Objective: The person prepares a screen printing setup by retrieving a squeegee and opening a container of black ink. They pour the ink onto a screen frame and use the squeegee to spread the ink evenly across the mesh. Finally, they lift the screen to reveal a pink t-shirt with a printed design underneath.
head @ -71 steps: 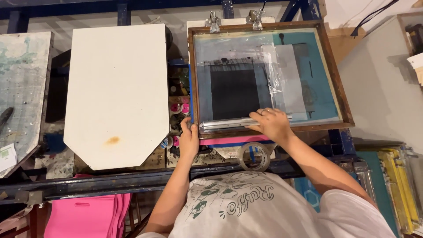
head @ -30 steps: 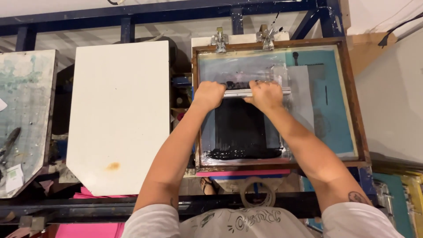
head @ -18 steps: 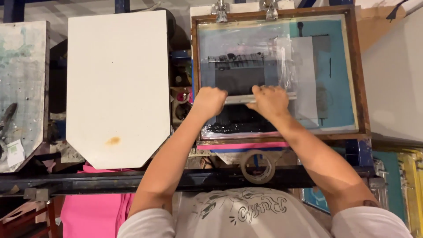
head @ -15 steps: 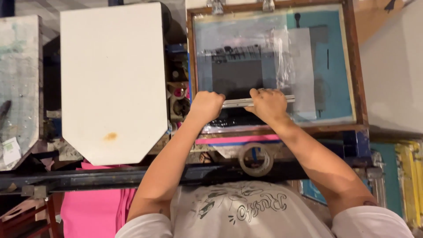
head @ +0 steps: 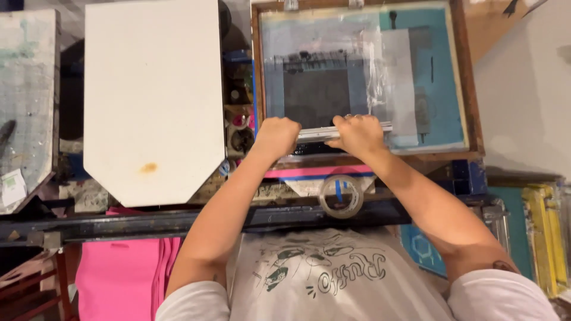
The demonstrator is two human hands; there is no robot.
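Note:
A wooden-framed printing screen (head: 470, 89) with blue mesh and a dark square image area lies flat in front of me. Across its near part lies a metal-handled squeegee (head: 315, 133). My left hand (head: 276, 138) grips the squeegee's left end. My right hand (head: 358, 134) grips it at the middle, close beside the left. Both sit just above the screen's near frame rail, with a strip of black ink under the blade. A pink fabric edge (head: 309, 172) shows below the frame.
A bare white platen (head: 153, 101) stands to the left, with a stained grey platen (head: 27, 101) further left. A tape roll (head: 341, 196) rests on the dark press bar (head: 148, 223). Pink fabric (head: 116, 276) is stacked low left. Ink cans (head: 238, 122) sit between platen and screen.
Both hands have drawn the squeegee from the far part of the screen toward me, down to the near frame rail. The camera view has shifted closer.

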